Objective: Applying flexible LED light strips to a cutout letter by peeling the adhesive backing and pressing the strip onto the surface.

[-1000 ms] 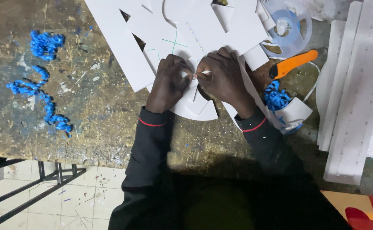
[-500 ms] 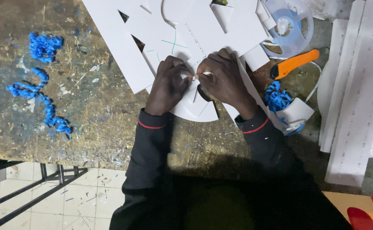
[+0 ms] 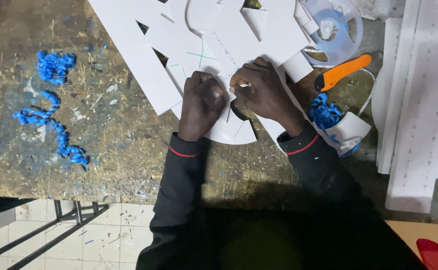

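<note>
My left hand (image 3: 201,105) and my right hand (image 3: 264,92) meet over a curved white foam-board piece (image 3: 229,131) lying on the worn workbench (image 3: 119,145). The fingertips of both hands pinch a small white strip (image 3: 229,94) between them, pressed against the board. More white cut shapes (image 3: 189,45) fan out just beyond my fingers, one marked with thin green lines. An orange utility knife (image 3: 340,72) lies to the right of my right hand, untouched.
Curly blue shavings (image 3: 49,125) lie scattered at the left of the bench; more blue curls (image 3: 325,114) sit in a white holder by my right wrist. A clear tape reel (image 3: 331,30) rests at the top. Long white strips (image 3: 421,110) are stacked at the right. A metal frame (image 3: 44,225) stands on the tiled floor.
Both hands stay pinched on the strip at the same spot, with only slight finger shifts. The view has drifted slightly.
</note>
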